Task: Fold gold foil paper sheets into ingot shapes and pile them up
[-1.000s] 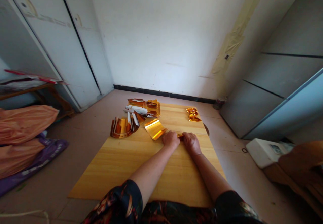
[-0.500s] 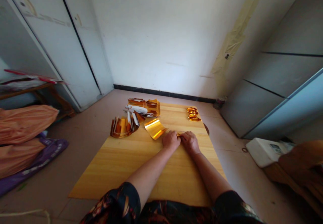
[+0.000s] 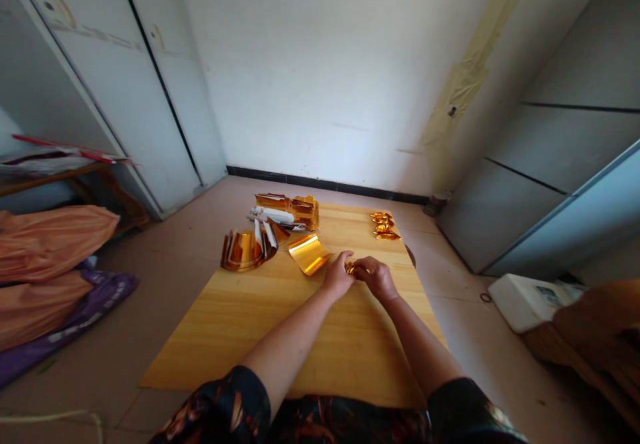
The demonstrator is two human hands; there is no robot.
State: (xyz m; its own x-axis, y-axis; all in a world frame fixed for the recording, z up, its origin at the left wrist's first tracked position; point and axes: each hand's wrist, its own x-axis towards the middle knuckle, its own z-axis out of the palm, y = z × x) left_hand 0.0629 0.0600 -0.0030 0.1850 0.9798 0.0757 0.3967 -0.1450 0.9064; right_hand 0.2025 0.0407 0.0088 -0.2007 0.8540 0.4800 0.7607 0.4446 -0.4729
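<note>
Between my two hands is a small piece of folded gold foil paper (image 3: pixel 351 269), partly hidden by my fingers. My left hand (image 3: pixel 339 276) grips it from the left with the thumb side up. From the right, the fingers of my right hand (image 3: pixel 376 277) pinch its other end. A loose curved sheet of gold foil paper (image 3: pixel 309 255) lies just left of my left hand. Several folded gold foil pieces (image 3: pixel 385 226) sit in a row at the table's far right corner.
Curled stacks of gold and white paper (image 3: pixel 247 249) and another bundle (image 3: pixel 287 212) lie at the wooden table's (image 3: pixel 240 331) far left. A white wall stands behind. Cabinets flank both sides, and a white foam box (image 3: pixel 523 303) is at right.
My hands have shifted from pressing low on the table to lifting slightly around the foil piece. The fingers have opened a little, so more of the gold shows between them.
</note>
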